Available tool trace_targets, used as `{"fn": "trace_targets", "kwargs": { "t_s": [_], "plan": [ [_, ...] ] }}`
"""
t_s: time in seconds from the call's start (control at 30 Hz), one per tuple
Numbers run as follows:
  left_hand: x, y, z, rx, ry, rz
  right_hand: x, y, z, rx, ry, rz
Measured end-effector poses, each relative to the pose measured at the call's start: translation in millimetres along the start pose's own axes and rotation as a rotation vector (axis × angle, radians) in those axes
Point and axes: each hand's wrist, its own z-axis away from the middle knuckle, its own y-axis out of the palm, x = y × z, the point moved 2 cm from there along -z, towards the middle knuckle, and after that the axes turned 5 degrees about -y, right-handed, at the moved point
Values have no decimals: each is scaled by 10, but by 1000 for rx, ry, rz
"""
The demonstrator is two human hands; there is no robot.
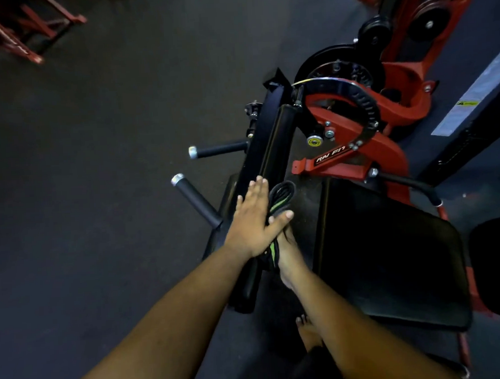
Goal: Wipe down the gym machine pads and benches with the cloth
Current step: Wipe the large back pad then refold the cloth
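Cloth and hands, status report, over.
Left hand flat, fingers straight, on the cloth. Right hand grips the cloth from beneath, against the long black pad. Nothing in the way.

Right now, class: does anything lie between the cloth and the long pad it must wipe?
Nothing visible does. The cloth, pinched in the right hand, lies against the long pad, with the left hand flat beside it.

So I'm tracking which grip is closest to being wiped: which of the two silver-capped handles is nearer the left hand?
The lower handle, angling down toward the left hand. The other handle sticks out level, higher up the frame and farther away.
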Motion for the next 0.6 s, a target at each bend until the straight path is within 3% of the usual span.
{"fn": "trace_targets", "kwargs": {
  "t_s": [0.23, 0.4, 0.5, 0.6],
  "plan": [
    [536, -123, 1224, 133, -75, 423, -248, 505, 1087, -233, -181, 579],
    [990, -501, 1997, 39, -158, 782, -198, 1118, 2040, -323, -172, 1060],
    [1306, -680, 2246, 26, -240, 866, -331, 1381, 2305, -304, -230, 1121],
    [1651, -833, 2386, 47, -305, 871, -518, 1591, 2376, -306, -344, 1001]
  ]
}}
